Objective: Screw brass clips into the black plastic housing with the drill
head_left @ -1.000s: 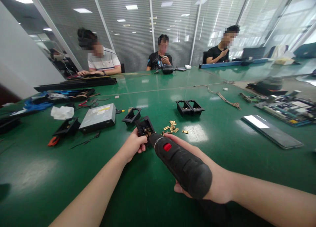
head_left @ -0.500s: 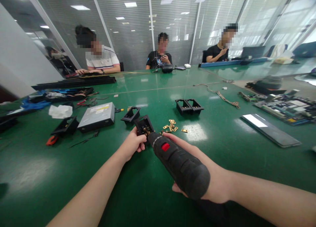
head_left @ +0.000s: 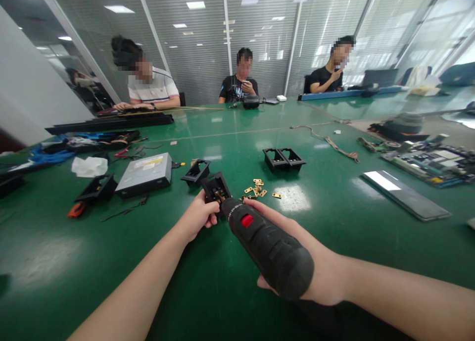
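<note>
Clasping black housing [head_left: 213, 182] in left hand [head_left: 201, 215], apparently bracing it against drill [head_left: 269, 247] gripped in right hand [head_left: 323, 269]. Note brass plates [head_left: 258, 182] nearby, likely for easy reach.

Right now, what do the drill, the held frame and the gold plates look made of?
Drill: matte black, likely plastic, perhaps rubber-covered in part; dull, soft highlights and moulded ridges suggest it.
Frame: black, satin, probably moulded plastic, judging by its thin walls and uniform colour; painted metal is possible.
Plates: gold-coloured, shiny, probably metal, judging by their bright glints; solid brass or plating, can't tell.
</note>
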`<move>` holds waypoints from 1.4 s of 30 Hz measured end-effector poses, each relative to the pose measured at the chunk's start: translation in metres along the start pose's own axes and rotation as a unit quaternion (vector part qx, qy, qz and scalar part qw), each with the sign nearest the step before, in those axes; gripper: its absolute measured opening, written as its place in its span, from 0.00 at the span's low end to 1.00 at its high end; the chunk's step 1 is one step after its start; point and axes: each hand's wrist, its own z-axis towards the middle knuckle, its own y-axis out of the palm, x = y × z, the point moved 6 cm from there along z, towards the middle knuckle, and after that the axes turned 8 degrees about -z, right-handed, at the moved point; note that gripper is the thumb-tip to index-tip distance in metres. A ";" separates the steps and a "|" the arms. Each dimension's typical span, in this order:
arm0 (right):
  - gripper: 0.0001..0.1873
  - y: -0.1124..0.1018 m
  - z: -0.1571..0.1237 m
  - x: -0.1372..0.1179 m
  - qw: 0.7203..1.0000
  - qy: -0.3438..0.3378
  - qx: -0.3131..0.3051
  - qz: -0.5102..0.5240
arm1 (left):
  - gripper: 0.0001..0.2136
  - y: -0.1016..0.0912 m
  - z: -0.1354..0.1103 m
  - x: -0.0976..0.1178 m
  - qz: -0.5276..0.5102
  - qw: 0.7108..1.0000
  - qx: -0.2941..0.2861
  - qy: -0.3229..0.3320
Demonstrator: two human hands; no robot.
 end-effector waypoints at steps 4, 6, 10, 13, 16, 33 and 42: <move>0.61 0.001 0.000 0.002 1.000 0.003 -0.005 -0.003 | 0.22 0.001 -0.001 0.001 -0.006 1.000 -0.001 -0.002; 0.61 0.000 -0.001 0.002 1.000 -0.006 -0.003 -0.006 | 0.21 0.001 -0.001 0.002 -0.007 1.000 -0.001 0.000; 0.61 0.000 -0.002 0.003 1.000 -0.013 0.002 -0.006 | 0.22 0.001 -0.001 0.001 -0.006 1.000 0.001 0.003; 0.60 0.000 -0.002 0.004 1.000 -0.015 0.011 0.010 | 0.21 0.001 -0.001 0.001 -0.001 1.000 -0.001 0.005; 0.61 0.001 -0.002 0.006 1.000 -0.009 0.011 0.015 | 0.21 0.001 -0.001 0.001 0.001 1.000 0.000 0.005; 0.61 0.000 -0.003 0.007 1.000 -0.017 0.010 -0.005 | 0.21 0.001 -0.001 0.000 -0.001 1.000 0.001 0.004; 0.61 0.000 -0.003 0.005 1.000 -0.005 0.002 -0.001 | 0.21 0.000 -0.001 0.001 0.001 1.000 0.006 0.003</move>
